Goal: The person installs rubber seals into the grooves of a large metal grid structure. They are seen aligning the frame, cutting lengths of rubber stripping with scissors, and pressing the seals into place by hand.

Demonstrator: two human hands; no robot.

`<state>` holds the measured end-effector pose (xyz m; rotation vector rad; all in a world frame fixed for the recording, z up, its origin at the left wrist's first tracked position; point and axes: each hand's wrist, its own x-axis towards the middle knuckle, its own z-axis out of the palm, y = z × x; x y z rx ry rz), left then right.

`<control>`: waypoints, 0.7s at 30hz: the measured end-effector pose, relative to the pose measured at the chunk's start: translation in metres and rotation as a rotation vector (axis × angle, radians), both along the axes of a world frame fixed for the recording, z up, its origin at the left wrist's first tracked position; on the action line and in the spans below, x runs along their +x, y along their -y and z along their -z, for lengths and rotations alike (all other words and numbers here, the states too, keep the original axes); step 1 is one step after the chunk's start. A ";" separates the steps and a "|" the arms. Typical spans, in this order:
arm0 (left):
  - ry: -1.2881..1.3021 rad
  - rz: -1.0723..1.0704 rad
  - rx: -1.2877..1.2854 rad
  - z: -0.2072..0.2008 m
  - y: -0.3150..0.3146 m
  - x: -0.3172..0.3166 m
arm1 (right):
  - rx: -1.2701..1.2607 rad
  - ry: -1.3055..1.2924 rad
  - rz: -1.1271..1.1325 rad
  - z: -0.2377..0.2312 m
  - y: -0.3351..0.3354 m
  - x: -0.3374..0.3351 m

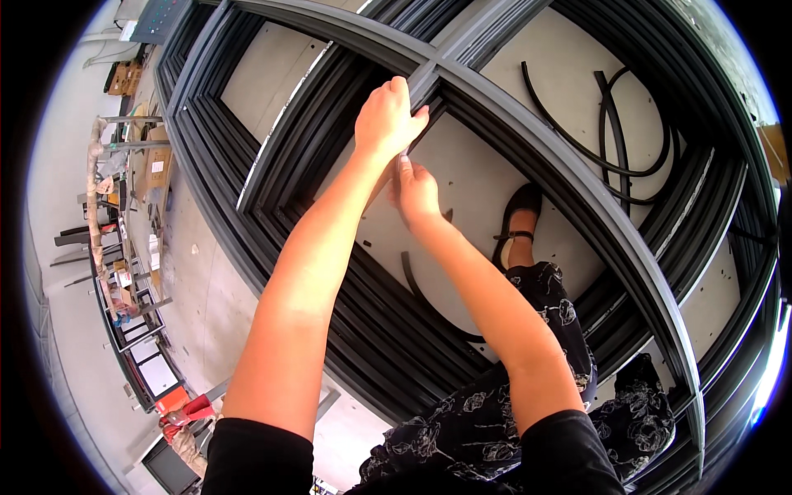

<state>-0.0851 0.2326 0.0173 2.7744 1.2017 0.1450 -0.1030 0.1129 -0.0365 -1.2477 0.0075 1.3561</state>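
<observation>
A stack of dark grey window or door frames [569,177] lies before me, one on another. My left hand [388,120] is closed over a short bar of the top frame, beside the joint [434,64] where its bars cross. The thumb points right, and most of the fingers are hidden behind the hand. Just below and nearer to me, my right hand [417,194] has its thumb raised and fingers curled at the same bar. What those fingers pinch, if anything, is hidden.
Black rubber strips [606,136] lie coiled on the floor inside the right opening. Another strip [425,297] curves below my hands. My foot in a black shoe [521,206] stands inside the frames. At left are a cluttered rack [103,214] and cardboard boxes [157,165].
</observation>
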 end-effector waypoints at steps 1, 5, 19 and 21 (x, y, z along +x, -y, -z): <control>0.004 0.002 -0.001 -0.001 -0.001 0.000 | -0.044 0.106 -0.015 -0.003 0.000 -0.004; 0.005 0.006 -0.017 -0.004 0.000 0.002 | -0.138 0.447 -0.086 0.011 -0.002 -0.012; 0.049 0.019 -0.014 -0.004 0.002 -0.002 | -0.354 1.517 -0.320 -0.016 -0.010 0.095; 0.064 0.038 0.009 -0.003 0.001 -0.003 | -0.354 1.521 -0.459 -0.024 -0.010 0.106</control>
